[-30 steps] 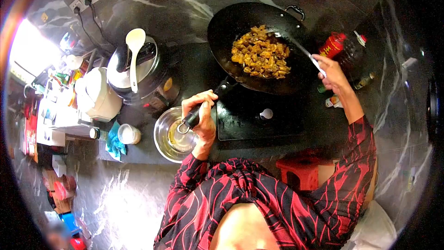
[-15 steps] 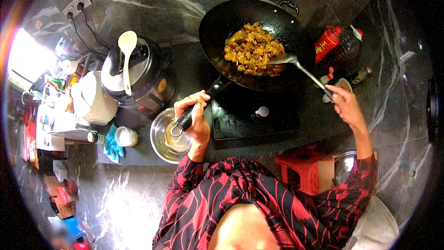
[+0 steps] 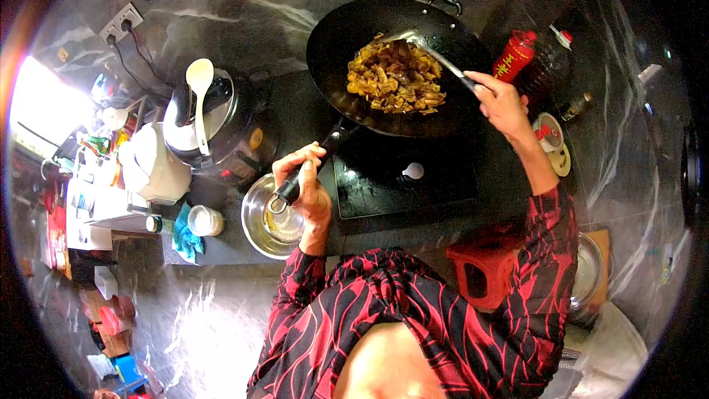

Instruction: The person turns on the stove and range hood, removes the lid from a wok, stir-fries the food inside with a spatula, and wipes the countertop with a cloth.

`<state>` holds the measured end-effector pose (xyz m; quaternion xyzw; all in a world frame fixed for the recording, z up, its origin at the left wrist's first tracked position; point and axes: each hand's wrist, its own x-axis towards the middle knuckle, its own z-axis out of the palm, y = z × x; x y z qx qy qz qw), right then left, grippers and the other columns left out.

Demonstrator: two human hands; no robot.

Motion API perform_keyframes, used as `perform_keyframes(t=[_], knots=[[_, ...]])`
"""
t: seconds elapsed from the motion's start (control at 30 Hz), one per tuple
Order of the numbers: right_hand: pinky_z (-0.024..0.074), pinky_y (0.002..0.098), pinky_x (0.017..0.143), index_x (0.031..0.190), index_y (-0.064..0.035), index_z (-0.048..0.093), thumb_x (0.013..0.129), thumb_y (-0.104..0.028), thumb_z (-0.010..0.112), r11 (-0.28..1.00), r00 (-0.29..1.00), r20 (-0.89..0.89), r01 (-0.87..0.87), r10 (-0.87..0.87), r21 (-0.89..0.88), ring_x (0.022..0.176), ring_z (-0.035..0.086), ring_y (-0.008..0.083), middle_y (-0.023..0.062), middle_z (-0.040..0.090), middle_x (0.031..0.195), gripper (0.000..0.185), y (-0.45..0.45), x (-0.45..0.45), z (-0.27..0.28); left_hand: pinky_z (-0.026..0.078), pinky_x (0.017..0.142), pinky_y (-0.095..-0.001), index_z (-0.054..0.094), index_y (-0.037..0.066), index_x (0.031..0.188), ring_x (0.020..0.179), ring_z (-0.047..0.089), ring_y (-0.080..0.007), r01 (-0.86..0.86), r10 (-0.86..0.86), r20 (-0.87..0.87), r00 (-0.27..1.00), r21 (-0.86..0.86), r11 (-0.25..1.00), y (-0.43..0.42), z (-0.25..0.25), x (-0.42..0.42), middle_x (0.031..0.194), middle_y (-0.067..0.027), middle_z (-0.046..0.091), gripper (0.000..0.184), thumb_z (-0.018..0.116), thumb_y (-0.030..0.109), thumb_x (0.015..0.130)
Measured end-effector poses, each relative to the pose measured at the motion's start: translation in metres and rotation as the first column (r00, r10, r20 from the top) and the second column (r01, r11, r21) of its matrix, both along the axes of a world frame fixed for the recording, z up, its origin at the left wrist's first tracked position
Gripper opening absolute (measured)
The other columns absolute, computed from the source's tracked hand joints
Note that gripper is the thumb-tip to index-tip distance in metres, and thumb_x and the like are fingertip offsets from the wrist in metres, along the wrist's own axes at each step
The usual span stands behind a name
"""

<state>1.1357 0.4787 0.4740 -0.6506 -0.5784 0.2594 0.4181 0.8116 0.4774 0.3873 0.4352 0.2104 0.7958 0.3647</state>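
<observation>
A large black wok (image 3: 332,37) sits on the cooktop (image 3: 399,196), holding a heap of browned, chopped food (image 3: 395,81). My left hand (image 3: 306,188) is wrapped round the wok's long black handle. In my right hand (image 3: 506,107) is the handle of a metal spatula (image 3: 450,66); its blade rests at the far side of the food, partly hidden by it. Below my left hand, a steel bowl (image 3: 255,225) stands on the counter. Near my right wrist is a small white bowl (image 3: 550,129) with something red in it.
Left of the wok stands a dark rice cooker (image 3: 236,151) with a pale ladle (image 3: 199,103) on its lid. A white tub (image 3: 204,220) and a blue cloth (image 3: 186,235) lie nearby. On the right are a red-labelled bottle (image 3: 515,57) and a small bottle (image 3: 576,107). A red stool (image 3: 480,273) stands below.
My right hand has moved up and left, carrying the spatula from the food's right side to its far edge. My left hand keeps its hold on the wok handle.
</observation>
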Motion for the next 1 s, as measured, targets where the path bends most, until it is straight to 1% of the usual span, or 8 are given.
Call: perform_keyframes(t=[0.13, 0.27, 0.47, 0.6, 0.67, 0.7, 0.83, 1.0], knots=[[0.0372, 0.0259, 0.046, 0.114, -0.0058, 0.061, 0.088, -0.012, 0.05, 0.995, 0.974, 0.208, -0.093, 0.085, 0.031, 0.049, 0.043, 0.0078, -0.0024, 0.053, 0.064, 0.028, 0.001, 0.01, -0.023, 0.043, 0.089, -0.0438, 0.047, 0.001, 0.088, 0.081, 0.058, -0.0244, 0.004, -0.004, -0.02, 1.0, 0.008, 1.0, 0.0, -0.001, -0.003, 0.078, -0.0105, 0.055, 0.008, 0.046, -0.004, 0.081], [0.0341, 0.0204, 0.045, 0.114, -0.0076, 0.062, 0.088, -0.011, 0.049, 0.987, 0.999, 0.016, -0.046, 0.049, -0.151, 0.048, 0.042, 0.0044, -0.0044, 0.048, 0.059, 0.029, -0.038, 0.018, 0.004, 0.042, 0.089, -0.0438, 0.048, 0.001, 0.092, 0.081, 0.057, -0.0249, 0.024, -0.024, 0.001, 1.0, -0.009, 1.0, 0.002, -0.006, -0.004, 0.078, -0.0106, 0.054, 0.011, 0.048, -0.003, 0.081], [0.035, 0.0222, 0.044, 0.117, -0.0078, 0.06, 0.09, -0.01, 0.049, 1.0, 0.999, 0.042, 0.012, -0.012, 0.002, 0.048, 0.041, 0.0048, -0.0036, 0.049, 0.061, 0.029, -0.007, 0.026, 0.0, 0.041, 0.089, -0.0426, 0.049, 0.002, 0.094, 0.08, 0.056, -0.0244, 0.035, -0.035, -0.005, 0.999, -0.015, 0.999, 0.001, -0.007, -0.003, 0.078, -0.0102, 0.054, 0.013, 0.049, -0.001, 0.082], [0.0364, 0.0246, 0.044, 0.114, -0.0067, 0.061, 0.089, -0.012, 0.05, 0.994, 0.996, 0.014, 0.092, -0.092, -0.062, 0.048, 0.043, 0.0069, -0.0023, 0.052, 0.063, 0.028, 0.039, 0.004, -0.005, 0.041, 0.089, -0.0413, 0.048, 0.002, 0.094, 0.082, 0.055, -0.0242, 0.045, -0.045, -0.022, 0.999, -0.015, 0.999, 0.001, -0.006, -0.002, 0.079, -0.0103, 0.055, 0.012, 0.049, -0.001, 0.082], [0.0368, 0.0258, 0.044, 0.113, -0.0055, 0.061, 0.089, -0.011, 0.051, 0.992, 0.993, 0.099, 0.081, -0.071, -0.101, 0.048, 0.043, 0.0076, -0.0017, 0.052, 0.062, 0.028, 0.051, 0.0, -0.012, 0.045, 0.084, -0.0403, 0.049, 0.0, 0.092, 0.079, 0.057, -0.0241, 0.031, -0.031, 0.031, 0.999, -0.023, 0.999, 0.0, -0.006, -0.003, 0.078, -0.0131, 0.057, 0.012, 0.05, -0.004, 0.081], [0.0359, 0.026, 0.043, 0.113, -0.0044, 0.061, 0.088, -0.01, 0.05, 0.985, 0.997, -0.011, 0.068, -0.071, -0.158, 0.047, 0.042, 0.0075, -0.0016, 0.051, 0.06, 0.028, 0.048, -0.009, -0.011, 0.045, 0.084, -0.0397, 0.049, 0.0, 0.092, 0.079, 0.057, -0.0239, 0.017, -0.017, 0.001, 1.0, -0.019, 1.0, 0.001, -0.007, -0.004, 0.078, -0.0133, 0.057, 0.011, 0.05, -0.004, 0.082], [0.0353, 0.022, 0.045, 0.116, -0.005, 0.06, 0.089, -0.011, 0.049, 0.979, 0.986, -0.006, -0.166, 0.166, -0.118, 0.049, 0.042, 0.0049, -0.0038, 0.047, 0.06, 0.03, 0.018, -0.008, -0.022, 0.042, 0.088, -0.0413, 0.048, 0.002, 0.095, 0.083, 0.056, -0.0253, 0.032, -0.036, -0.043, 0.998, -0.075, 0.997, -0.004, -0.005, -0.005, 0.079, -0.0106, 0.054, 0.012, 0.049, -0.003, 0.083], [0.0327, 0.02, 0.044, 0.118, -0.0049, 0.058, 0.09, -0.011, 0.049, 0.98, 0.989, 0.048, -0.13, 0.138, -0.151, 0.049, 0.04, 0.0033, -0.0049, 0.046, 0.061, 0.03, -0.037, 0.0, 0.014, 0.042, 0.087, -0.0416, 0.048, 0.002, 0.095, 0.083, 0.056, -0.0258, 0.045, -0.046, -0.026, 0.999, -0.014, 0.999, -0.003, -0.008, -0.004, 0.08, -0.0111, 0.054, 0.013, 0.05, -0.002, 0.083]])
